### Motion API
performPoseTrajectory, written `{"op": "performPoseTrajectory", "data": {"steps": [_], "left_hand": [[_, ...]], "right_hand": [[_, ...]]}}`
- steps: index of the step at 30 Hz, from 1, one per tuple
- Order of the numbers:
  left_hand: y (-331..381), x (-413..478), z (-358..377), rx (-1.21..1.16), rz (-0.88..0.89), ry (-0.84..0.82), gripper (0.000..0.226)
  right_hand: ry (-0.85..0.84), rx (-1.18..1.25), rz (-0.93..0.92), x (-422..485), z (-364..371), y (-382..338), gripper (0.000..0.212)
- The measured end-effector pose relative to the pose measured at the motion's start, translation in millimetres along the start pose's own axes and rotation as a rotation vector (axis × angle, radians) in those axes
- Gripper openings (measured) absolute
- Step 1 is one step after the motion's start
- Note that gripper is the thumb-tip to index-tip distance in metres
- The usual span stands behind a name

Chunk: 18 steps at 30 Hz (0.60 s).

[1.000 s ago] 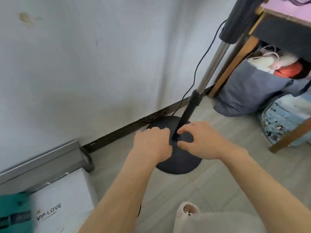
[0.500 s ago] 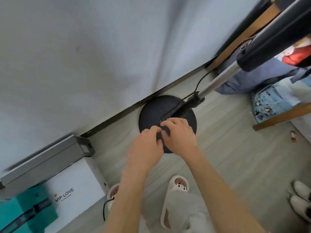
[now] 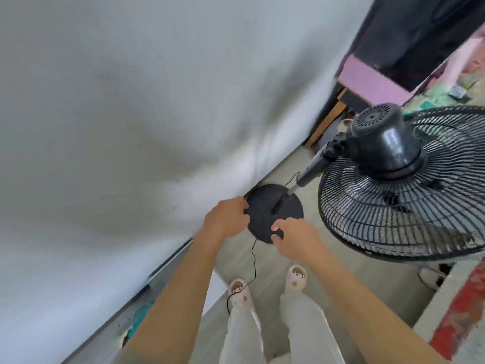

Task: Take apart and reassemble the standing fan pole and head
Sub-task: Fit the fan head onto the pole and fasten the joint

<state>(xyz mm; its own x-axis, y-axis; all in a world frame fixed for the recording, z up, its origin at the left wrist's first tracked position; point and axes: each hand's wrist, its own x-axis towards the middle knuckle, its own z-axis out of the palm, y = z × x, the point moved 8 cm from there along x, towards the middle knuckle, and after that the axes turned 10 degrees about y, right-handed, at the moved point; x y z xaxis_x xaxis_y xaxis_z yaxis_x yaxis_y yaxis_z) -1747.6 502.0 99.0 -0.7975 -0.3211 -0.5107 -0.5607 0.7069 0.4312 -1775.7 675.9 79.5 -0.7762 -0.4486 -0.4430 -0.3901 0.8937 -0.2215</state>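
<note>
Fan base [image 3: 286,210] — my left hand [image 3: 225,219] grips its wall-side rim, right hand [image 3: 296,237] pinches the near rim; best kept level, lest pole [image 3: 307,174] and head [image 3: 380,143] tip.

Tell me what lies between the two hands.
In the head view, the near-left part of the fan's round base lies between the left hand and the right hand; a thin black cord trails below.
</note>
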Motion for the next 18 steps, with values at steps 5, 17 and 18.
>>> {"op": "performPoseTrajectory", "data": {"steps": [5,17,18], "left_hand": [[89.6,-20.5,-70.0,-0.019,0.195,0.027,0.031],[294.2,-31.1,-78.4,-0.294,0.456,0.034,0.051],[304.9,-28.9,-72.4,-0.312,0.443,0.025,0.052]], "right_hand": [[0.318,0.168,0.058,-61.2,-136.9,15.7,0.036],[0.959,0.332,0.765,-181.2,-248.3,228.2,0.085],[0.913,0.408,0.827,-185.1,-241.4,244.7,0.096]]}}
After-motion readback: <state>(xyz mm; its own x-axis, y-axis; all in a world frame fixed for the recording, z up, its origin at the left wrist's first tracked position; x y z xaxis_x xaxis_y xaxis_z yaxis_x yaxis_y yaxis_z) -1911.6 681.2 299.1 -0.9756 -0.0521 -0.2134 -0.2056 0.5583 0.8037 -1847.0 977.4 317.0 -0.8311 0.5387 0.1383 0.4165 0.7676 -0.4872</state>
